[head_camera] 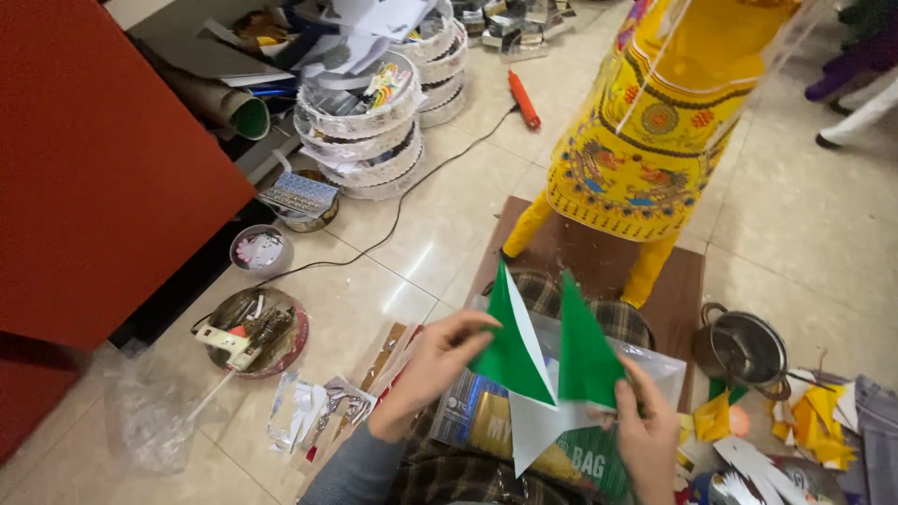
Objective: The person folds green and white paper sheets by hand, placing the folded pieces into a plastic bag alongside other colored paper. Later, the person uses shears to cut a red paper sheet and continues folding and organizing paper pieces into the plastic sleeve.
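The tiled floor (449, 215) is crowded. A stack of lace-edged round baskets (360, 131) stands at upper left beside a red cabinet (103, 168), with a black cable (412, 187) running past them toward an orange tool (524, 98). A round tray (253, 332) of small tools lies at left, crumpled clear plastic (150, 411) below it. Straight ahead a person in yellow patterned clothing (655, 131) stands on a brown mat (580, 252), close beyond the folded paper. A steel pot (744, 351) sits at right, with yellow paper scraps (814, 416) just beside it.

The green and white paper (547, 365) is held up above a printed bag (524, 430) on the person's lap. It is folded into two green peaks that point up and away, with a white tip pointing down; its long axis runs near vertical. The left hand (435, 360) pinches the left peak's edge between thumb and fingers, closed on it. The right hand (645, 425) grips the right peak's lower corner, fingers curled shut around it.
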